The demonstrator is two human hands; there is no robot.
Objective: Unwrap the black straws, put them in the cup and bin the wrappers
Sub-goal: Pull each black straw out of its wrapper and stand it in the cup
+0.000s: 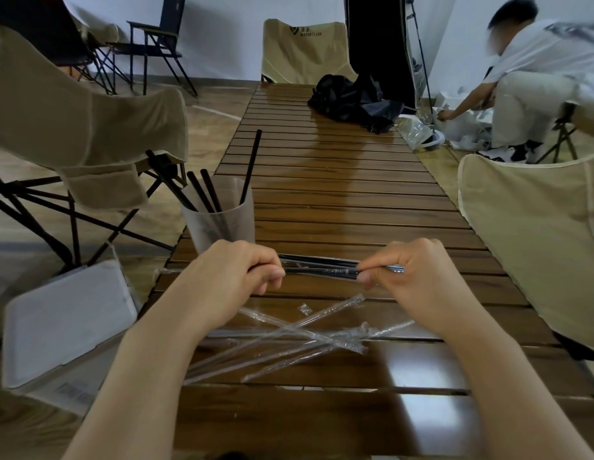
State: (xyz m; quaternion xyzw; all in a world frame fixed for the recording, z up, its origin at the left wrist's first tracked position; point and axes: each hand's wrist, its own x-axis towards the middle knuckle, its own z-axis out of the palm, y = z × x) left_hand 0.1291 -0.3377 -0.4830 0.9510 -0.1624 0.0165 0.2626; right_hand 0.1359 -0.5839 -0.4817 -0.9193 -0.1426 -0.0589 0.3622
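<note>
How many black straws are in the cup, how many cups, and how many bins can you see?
Black straws in the cup: 4
Cup: 1
Bin: 1
Total: 6
More wrapped straws are held between the left hand and right hand; their number is unclear.

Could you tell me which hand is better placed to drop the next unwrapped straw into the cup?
Probably the left. The left hand grips the straws right below the cup, which stands on the table's left edge. The right hand pinches the far end, well placed for pulling off a wrapper.
</note>
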